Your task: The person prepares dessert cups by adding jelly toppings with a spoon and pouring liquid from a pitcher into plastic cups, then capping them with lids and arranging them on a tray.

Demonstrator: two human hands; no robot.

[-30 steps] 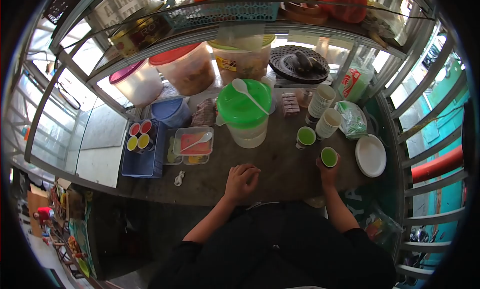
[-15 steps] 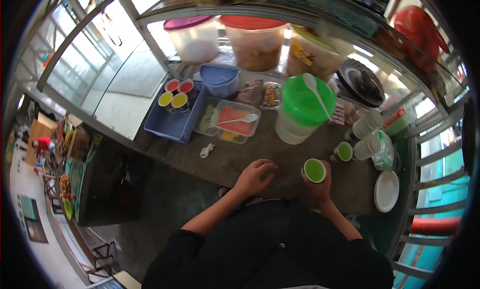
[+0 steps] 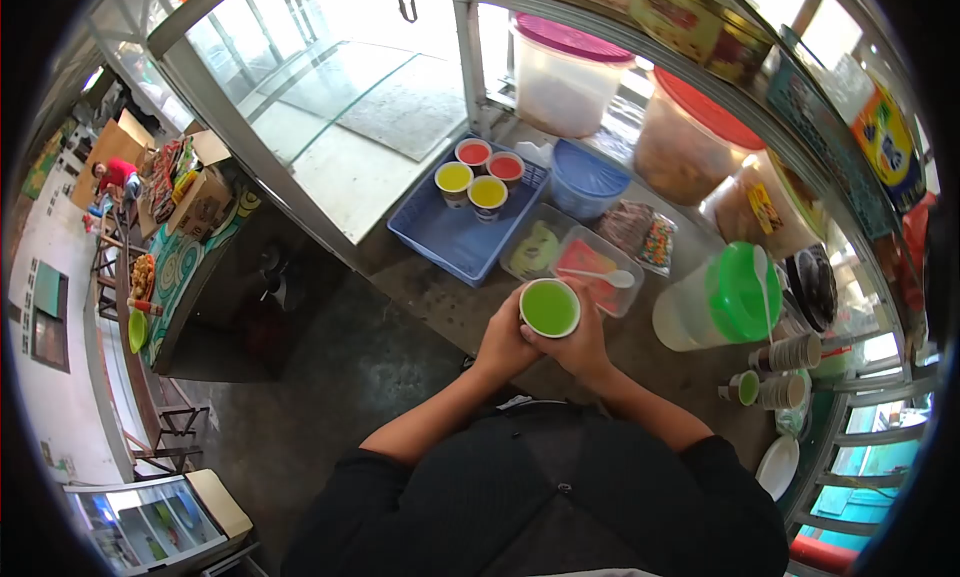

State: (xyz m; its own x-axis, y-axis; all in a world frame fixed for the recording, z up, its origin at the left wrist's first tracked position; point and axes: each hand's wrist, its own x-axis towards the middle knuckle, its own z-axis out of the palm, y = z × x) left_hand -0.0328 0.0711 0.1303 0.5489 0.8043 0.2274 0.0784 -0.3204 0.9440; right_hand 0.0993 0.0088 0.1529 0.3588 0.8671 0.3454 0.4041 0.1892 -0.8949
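My left hand [image 3: 506,339] and my right hand [image 3: 584,343] are wrapped round a paper cup of green stuff [image 3: 550,309], which stands upright between them, level with the counter's front. Just beyond it lies a clear tub of red pieces [image 3: 592,252] with a white spoon across it, and beside that a tub of pale green pieces [image 3: 535,247]. A blue basket [image 3: 425,239] to the left holds two yellow-topped cups [image 3: 454,180] and two red-topped cups [image 3: 473,154]. Whether the cups have lids or open contents is hard to see.
A green-lidded container [image 3: 690,302] with a white spoon on top stands to the right, near stacked paper cups [image 3: 785,354] and another green cup [image 3: 744,387]. Large lidded tubs [image 3: 570,82] line the back. A glass-panelled frame [image 3: 262,142] borders the left; a person sits far left.
The view has swung left. The right hand has brought the green cup leftward, and my left hand, open and empty before, has closed round it too.
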